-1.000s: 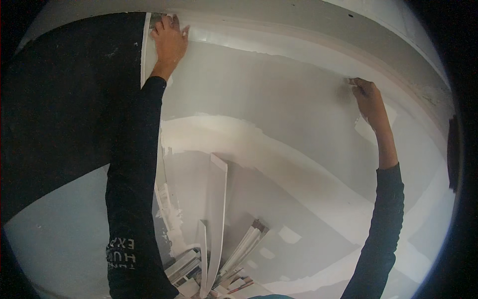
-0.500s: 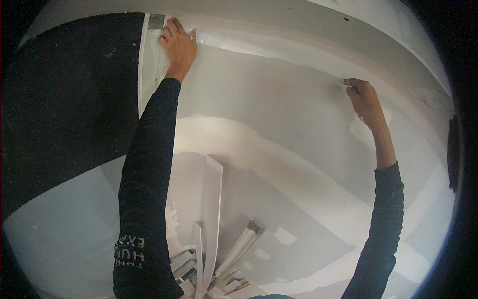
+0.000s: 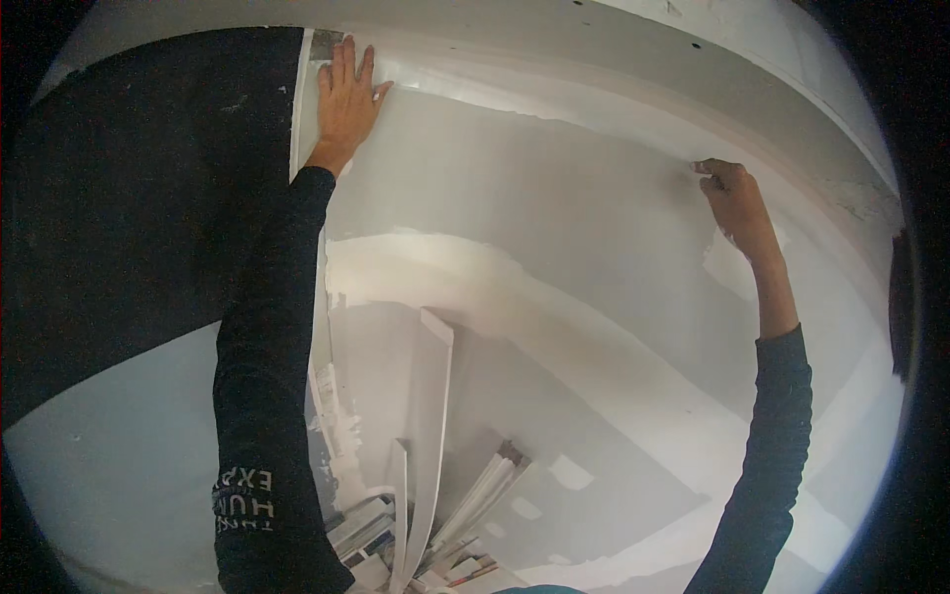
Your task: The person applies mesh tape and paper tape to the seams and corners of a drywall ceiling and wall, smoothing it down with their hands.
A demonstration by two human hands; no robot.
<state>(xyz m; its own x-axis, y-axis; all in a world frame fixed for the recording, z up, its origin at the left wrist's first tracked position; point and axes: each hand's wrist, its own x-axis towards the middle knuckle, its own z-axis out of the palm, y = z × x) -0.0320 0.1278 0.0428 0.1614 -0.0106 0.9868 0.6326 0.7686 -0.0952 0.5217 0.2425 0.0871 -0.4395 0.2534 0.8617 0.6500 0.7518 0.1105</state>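
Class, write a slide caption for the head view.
Left hand spread beside a black surface, right hand raised and curled, before a patched grey wall.

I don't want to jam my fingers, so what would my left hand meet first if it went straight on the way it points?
Your left hand would likely meet the grey band along the top of the wall, though depth is unclear.
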